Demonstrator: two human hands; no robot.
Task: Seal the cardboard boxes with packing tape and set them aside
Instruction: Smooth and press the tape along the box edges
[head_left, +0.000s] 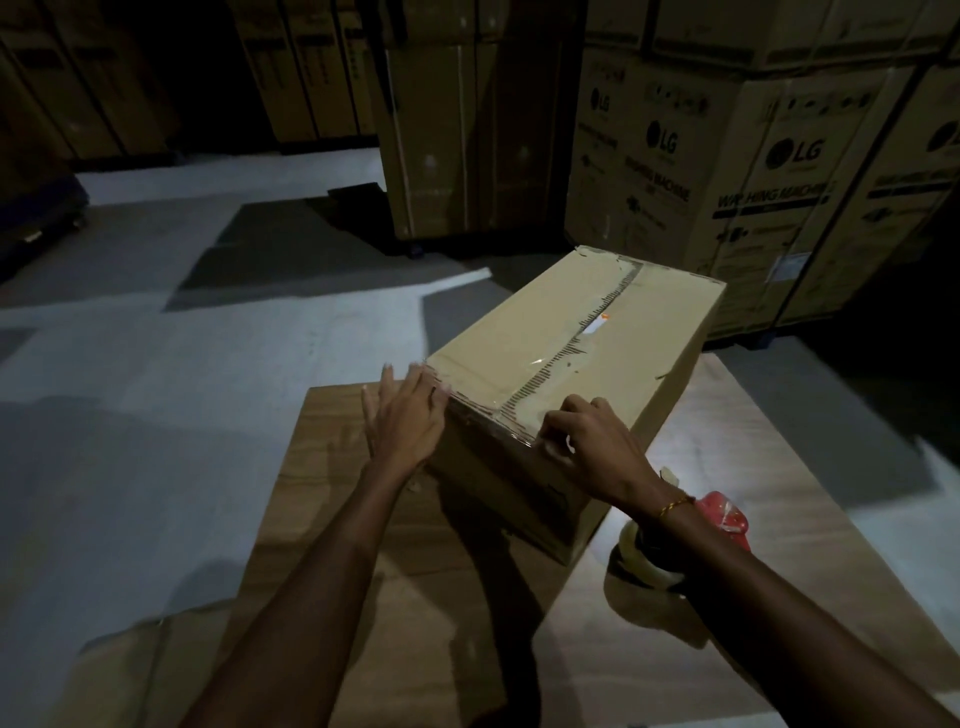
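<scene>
A: What lies at the left of the frame?

B: Pale floor with dark patches, and dim stacked cartons along the upper left. Lower down, a flat sheet of cardboard spreads from the bottom edge up toward the middle.

A: And the left hand?

B: The left hand sits just left of centre, its fingers straight and slightly spread, laid flat against the near left corner of the box. It grips nothing.

A: Where is the box?

B: The box stands on the cardboard sheet at the centre right, closed, running away toward the upper right. A strip of clear tape runs along its top seam, wrinkled at the near edge.

A: The right hand?

B: The right hand is at the near end of the seam, fingers curled, fingertips pressing the tape down over the box's near edge. A thin gold bracelet circles the wrist.

A: Further right?

B: A tape dispenser with a red handle lies on the cardboard, partly hidden under the right forearm. In the upper right stand big cartons printed "LG" and "WASHING MACHINE".
</scene>
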